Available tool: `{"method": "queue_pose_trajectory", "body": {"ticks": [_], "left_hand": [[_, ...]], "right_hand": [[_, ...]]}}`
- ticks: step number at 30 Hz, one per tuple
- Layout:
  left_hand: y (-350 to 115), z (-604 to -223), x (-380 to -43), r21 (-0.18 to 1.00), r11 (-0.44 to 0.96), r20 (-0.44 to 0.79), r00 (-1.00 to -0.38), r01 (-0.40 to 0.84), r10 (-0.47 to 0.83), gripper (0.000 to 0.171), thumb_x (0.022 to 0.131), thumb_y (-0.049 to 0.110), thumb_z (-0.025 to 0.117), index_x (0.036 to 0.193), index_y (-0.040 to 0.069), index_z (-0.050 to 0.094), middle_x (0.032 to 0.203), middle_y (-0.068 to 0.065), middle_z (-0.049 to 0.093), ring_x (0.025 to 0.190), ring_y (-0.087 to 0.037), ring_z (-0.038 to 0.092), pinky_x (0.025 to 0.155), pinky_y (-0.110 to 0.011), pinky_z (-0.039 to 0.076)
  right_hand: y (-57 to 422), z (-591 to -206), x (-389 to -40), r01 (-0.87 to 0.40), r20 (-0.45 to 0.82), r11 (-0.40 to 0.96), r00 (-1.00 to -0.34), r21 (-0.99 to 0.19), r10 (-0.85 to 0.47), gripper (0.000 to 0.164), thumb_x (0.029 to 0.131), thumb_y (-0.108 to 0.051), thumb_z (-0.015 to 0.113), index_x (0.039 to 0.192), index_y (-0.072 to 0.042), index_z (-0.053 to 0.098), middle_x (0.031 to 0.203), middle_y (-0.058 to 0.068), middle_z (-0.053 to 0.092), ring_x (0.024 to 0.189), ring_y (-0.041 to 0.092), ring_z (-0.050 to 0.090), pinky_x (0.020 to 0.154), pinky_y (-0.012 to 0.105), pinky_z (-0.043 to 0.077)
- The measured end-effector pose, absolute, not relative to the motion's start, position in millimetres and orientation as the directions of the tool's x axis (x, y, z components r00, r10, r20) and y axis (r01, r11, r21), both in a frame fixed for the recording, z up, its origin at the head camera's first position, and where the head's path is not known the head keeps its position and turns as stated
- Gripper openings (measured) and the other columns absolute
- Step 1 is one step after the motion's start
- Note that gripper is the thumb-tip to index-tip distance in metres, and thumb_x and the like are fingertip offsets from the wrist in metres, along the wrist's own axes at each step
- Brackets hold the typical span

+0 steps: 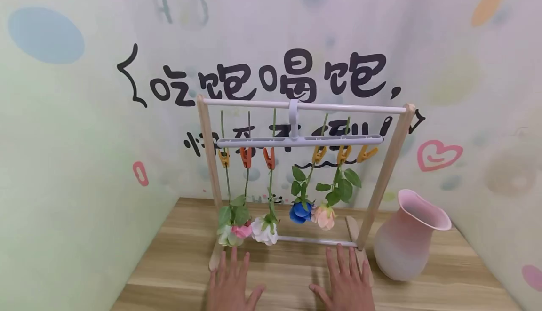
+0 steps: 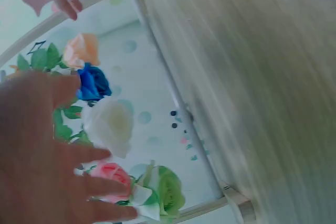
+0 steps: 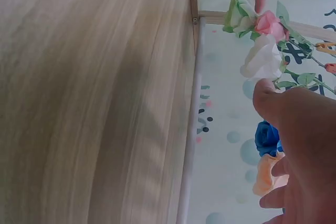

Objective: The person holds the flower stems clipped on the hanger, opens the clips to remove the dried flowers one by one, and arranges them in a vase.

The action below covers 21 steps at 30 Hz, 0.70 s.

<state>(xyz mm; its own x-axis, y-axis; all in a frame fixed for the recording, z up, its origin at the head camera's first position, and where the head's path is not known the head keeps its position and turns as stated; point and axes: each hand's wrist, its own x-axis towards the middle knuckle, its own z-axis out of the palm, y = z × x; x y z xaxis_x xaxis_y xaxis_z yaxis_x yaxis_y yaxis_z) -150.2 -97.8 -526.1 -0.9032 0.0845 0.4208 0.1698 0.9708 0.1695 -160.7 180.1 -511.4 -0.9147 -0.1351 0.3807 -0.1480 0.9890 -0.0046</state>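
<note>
My left hand (image 1: 230, 283) is spread palm down over the table's front, holding nothing. It is nearest to the pale green rose (image 1: 230, 236), the pink rose (image 1: 242, 230) and the white rose (image 1: 264, 232). My right hand (image 1: 348, 283), also spread and holding nothing, is by the rack's right foot. Above it hang a blue rose (image 1: 301, 212) and a peach rose (image 1: 324, 218). All these flowers hang head down by their stems from a white hanger (image 1: 298, 140) with yellow and orange clips. One yellow clip (image 1: 366, 154) at the right end holds no flower.
The hanger hooks over the top bar (image 1: 351, 107) of a wooden rack (image 1: 386, 179) standing on the wood-grain table (image 1: 165, 264). To its right stands a pink-white vase (image 1: 402, 245). A printed wall curtain (image 1: 271, 28) closes in the back and sides.
</note>
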Motion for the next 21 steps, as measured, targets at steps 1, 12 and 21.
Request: {"method": "queue_pose_trajectory", "body": {"ticks": [1, 12, 21], "left_hand": [[-98.0, -520.3, -148.6, 0.197, 0.965, 0.468, -0.881, 0.171, 0.060, 0.064, 0.087, 0.056, 0.062, 0.129, 0.009, 0.063, 0.136, -0.018, 0.058, 0.125, -0.040, 0.054, 0.094, -0.056, 0.047], [-112.4, -473.2, -182.1, 0.374, 0.882, 0.836, -0.515, 0.285, -0.188, 0.032, 0.081, 0.017, 0.072, 0.107, -0.002, 0.067, 0.094, -0.015, 0.067, 0.081, -0.028, 0.063, 0.061, -0.042, 0.053], [-118.2, -460.3, -224.8, 0.521, 0.811, 0.758, -0.582, 0.267, -0.296, 0.044, 0.088, 0.022, 0.071, 0.122, -0.002, 0.061, 0.105, -0.020, 0.064, 0.093, -0.034, 0.062, 0.070, -0.047, 0.052]], "right_hand": [[179.3, -509.9, -160.9, -0.150, 0.381, 0.989, -0.915, -0.017, -0.132, 0.090, 0.078, -0.074, 0.063, 0.141, -0.011, 0.053, 0.147, 0.019, 0.049, 0.135, 0.046, 0.042, 0.104, 0.066, 0.033], [160.4, -470.8, -169.8, -0.255, 0.567, 0.955, -0.813, -0.148, -0.129, 0.068, 0.085, -0.047, 0.073, 0.130, 0.001, 0.059, 0.124, 0.019, 0.064, 0.108, 0.037, 0.063, 0.085, 0.054, 0.052], [133.8, -438.6, -193.6, -0.430, 0.703, 0.891, -0.678, -0.144, -0.214, 0.060, 0.084, -0.036, 0.077, 0.126, 0.003, 0.060, 0.120, 0.017, 0.065, 0.104, 0.033, 0.066, 0.082, 0.049, 0.055]]}}
